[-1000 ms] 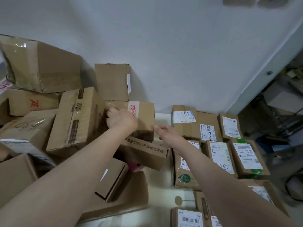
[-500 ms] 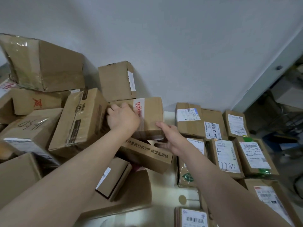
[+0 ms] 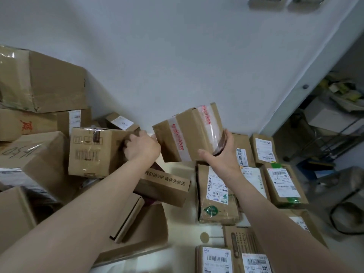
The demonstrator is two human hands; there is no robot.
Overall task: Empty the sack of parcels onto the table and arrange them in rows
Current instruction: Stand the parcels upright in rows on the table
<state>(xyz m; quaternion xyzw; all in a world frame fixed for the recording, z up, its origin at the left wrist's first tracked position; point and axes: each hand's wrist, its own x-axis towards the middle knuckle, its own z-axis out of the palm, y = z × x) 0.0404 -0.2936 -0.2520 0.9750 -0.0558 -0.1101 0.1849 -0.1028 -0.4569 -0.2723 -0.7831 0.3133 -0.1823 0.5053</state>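
Red-taped box (image 3: 185, 134) is up off the table (image 3: 181, 219), tilted, dead centre, right hand (image 3: 220, 156) wrapped round its lower end. At its 9 o'clock the left hand (image 3: 141, 146) curls over a carton (image 3: 92, 152) corner; labelled parcels (image 3: 216, 194) lie in rows at 4 o'clock.

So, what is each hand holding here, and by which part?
The right hand holds the red-taped box by its lower right end. The left hand curls over the top edge of the neighbouring carton; whether it grips cannot be told.
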